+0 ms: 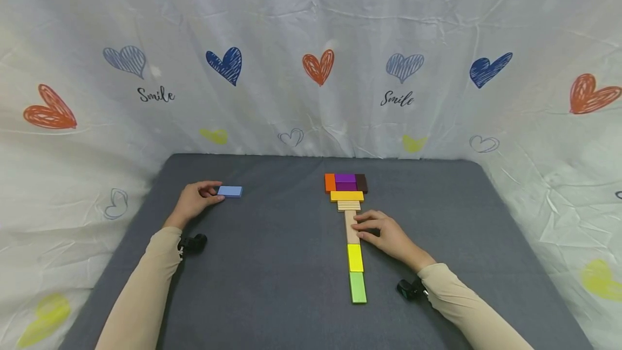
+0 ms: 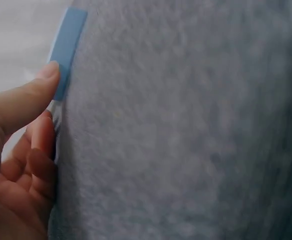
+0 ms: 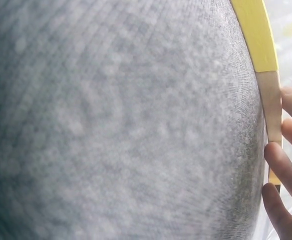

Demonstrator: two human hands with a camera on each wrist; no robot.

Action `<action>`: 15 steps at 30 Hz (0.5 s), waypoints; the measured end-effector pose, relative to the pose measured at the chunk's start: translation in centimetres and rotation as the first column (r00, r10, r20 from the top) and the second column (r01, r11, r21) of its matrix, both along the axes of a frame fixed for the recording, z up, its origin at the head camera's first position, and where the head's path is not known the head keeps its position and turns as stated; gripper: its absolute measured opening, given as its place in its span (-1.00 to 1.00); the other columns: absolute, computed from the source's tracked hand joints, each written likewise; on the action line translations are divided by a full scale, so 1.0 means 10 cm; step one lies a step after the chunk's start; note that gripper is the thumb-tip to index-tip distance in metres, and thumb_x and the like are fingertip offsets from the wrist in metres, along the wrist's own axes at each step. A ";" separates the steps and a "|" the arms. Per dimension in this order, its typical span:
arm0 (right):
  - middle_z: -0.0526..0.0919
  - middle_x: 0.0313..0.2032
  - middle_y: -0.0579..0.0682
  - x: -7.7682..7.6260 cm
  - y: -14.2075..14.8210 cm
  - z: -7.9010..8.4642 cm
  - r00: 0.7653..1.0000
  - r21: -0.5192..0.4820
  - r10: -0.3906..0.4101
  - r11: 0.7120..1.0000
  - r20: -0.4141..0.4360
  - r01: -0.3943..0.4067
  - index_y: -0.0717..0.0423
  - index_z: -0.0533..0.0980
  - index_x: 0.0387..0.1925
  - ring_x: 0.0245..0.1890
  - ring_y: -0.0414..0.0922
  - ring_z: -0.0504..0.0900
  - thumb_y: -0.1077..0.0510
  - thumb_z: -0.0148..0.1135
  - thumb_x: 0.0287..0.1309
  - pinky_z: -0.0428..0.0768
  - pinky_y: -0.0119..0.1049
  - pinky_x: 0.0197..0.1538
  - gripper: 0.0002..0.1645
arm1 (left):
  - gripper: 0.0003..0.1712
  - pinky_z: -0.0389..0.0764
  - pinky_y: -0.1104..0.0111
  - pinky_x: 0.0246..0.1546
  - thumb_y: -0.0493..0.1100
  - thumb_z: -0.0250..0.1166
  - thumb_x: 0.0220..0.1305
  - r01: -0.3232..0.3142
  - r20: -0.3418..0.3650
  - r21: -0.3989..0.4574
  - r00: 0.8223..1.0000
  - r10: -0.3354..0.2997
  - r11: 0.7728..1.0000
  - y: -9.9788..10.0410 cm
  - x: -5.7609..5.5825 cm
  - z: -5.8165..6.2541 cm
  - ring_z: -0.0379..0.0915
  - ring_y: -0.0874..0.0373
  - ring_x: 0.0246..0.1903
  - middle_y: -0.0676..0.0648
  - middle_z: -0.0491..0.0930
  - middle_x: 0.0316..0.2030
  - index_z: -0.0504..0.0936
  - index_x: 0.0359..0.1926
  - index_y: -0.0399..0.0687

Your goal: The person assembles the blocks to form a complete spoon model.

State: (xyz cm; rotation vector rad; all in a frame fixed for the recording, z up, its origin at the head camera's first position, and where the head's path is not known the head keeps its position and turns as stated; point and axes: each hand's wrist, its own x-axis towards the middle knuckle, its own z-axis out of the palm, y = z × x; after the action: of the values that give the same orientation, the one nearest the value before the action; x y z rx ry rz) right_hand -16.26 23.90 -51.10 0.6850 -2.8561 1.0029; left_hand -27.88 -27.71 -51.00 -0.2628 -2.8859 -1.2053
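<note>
My left hand [image 1: 194, 202] pinches the left end of a flat blue block [image 1: 230, 192], seen apart from the others on the left half of the table. In the left wrist view the thumb lies against that blue block [image 2: 69, 47]. My right hand [image 1: 386, 235], fingers extended, touches the right side of a plain wooden block [image 1: 351, 227]. This block is in a column: a yellow block [image 1: 355, 257] and a light green block [image 1: 358, 288] lie on its near side, thin wooden strips [image 1: 349, 206] beyond it. The right wrist view shows fingertips along the wooden block [image 3: 270, 102].
Past the strips lies an orange-yellow block [image 1: 346, 196] set crosswise. Behind it stand an orange block [image 1: 330, 182], purple blocks [image 1: 345, 178] and a dark brown block [image 1: 361, 183] side by side. A dark grey cloth covers the table [image 1: 272, 263]; a heart-printed white curtain [image 1: 272, 107] hangs behind.
</note>
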 end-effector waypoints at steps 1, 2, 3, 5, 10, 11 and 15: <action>0.67 0.08 -0.16 0.00 0.00 0.00 1.000 0.000 0.002 1.000 -0.008 -0.002 -0.12 0.71 -0.01 0.15 -0.08 0.58 0.11 0.40 0.16 0.53 0.00 0.23 -0.67 | -0.49 0.48 0.40 -0.33 -0.11 0.41 0.24 -0.003 0.001 0.002 1.000 0.003 1.000 0.00 -0.01 0.00 0.44 0.22 -0.37 -0.21 0.60 -0.19 0.61 0.20 -0.14; 0.67 0.08 -0.16 0.00 0.00 0.00 1.000 0.000 0.005 1.000 -0.015 -0.005 -0.12 0.71 -0.01 0.14 -0.08 0.58 0.11 0.41 0.15 0.54 0.00 0.22 -0.67 | -0.51 0.48 0.41 -0.36 -0.11 0.41 0.24 -0.006 0.001 0.000 1.000 0.006 1.000 -0.01 -0.01 -0.01 0.44 0.23 -0.39 -0.20 0.62 -0.22 0.63 0.17 -0.14; 0.67 0.08 -0.15 0.00 -0.01 0.00 1.000 -0.001 0.008 1.000 -0.022 -0.008 -0.11 0.71 -0.01 0.14 -0.07 0.58 0.11 0.41 0.15 0.54 0.00 0.21 -0.67 | -0.53 0.48 0.42 -0.37 -0.11 0.42 0.23 -0.012 0.002 0.000 1.000 0.012 1.000 -0.01 -0.02 -0.01 0.45 0.24 -0.40 -0.19 0.63 -0.24 0.65 0.14 -0.13; 0.67 0.08 -0.15 0.01 -0.01 0.01 1.000 -0.001 0.010 1.000 -0.026 -0.010 -0.11 0.71 -0.01 0.14 -0.06 0.58 0.11 0.41 0.14 0.54 0.00 0.21 -0.66 | -0.55 0.48 0.42 -0.39 -0.12 0.43 0.22 -0.012 0.000 -0.004 1.000 0.012 1.000 -0.01 -0.03 -0.01 0.46 0.24 -0.42 -0.17 0.65 -0.26 0.66 0.12 -0.12; 0.67 0.09 -0.14 0.02 -0.01 0.02 1.000 -0.003 0.010 1.000 -0.015 -0.010 -0.11 0.71 0.00 0.15 -0.05 0.58 0.11 0.40 0.16 0.53 0.02 0.22 -0.66 | -0.58 0.50 0.40 -0.38 -0.13 0.44 0.19 -0.013 -0.013 -0.022 1.000 0.013 1.000 -0.01 -0.05 -0.01 0.49 0.23 -0.43 -0.16 0.69 -0.29 0.68 0.08 -0.12; 0.67 0.09 -0.14 0.02 -0.01 0.02 1.000 -0.003 0.008 1.000 -0.013 -0.008 -0.11 0.71 0.00 0.15 -0.05 0.58 0.11 0.40 0.16 0.53 0.02 0.23 -0.66 | -0.58 0.50 0.41 -0.38 -0.12 0.45 0.19 -0.015 -0.015 -0.025 1.000 0.014 1.000 -0.01 -0.05 -0.01 0.50 0.24 -0.44 -0.16 0.69 -0.29 0.69 0.07 -0.12; 0.67 0.09 -0.15 0.02 -0.01 0.02 1.000 -0.003 0.005 1.000 -0.012 -0.005 -0.12 0.71 0.00 0.16 -0.06 0.57 0.11 0.40 0.16 0.53 0.01 0.23 -0.66 | -0.59 0.51 0.43 -0.38 -0.09 0.47 0.16 -0.029 -0.023 -0.032 0.999 0.028 0.999 0.02 -0.06 0.00 0.51 0.29 -0.44 -0.14 0.71 -0.30 0.71 0.03 -0.09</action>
State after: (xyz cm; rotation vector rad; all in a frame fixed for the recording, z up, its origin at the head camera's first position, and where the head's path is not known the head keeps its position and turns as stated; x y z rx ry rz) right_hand -16.05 23.83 -50.89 0.6964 -2.8435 1.0005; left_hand -28.50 -27.47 -51.02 -0.2334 -2.8821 -1.1443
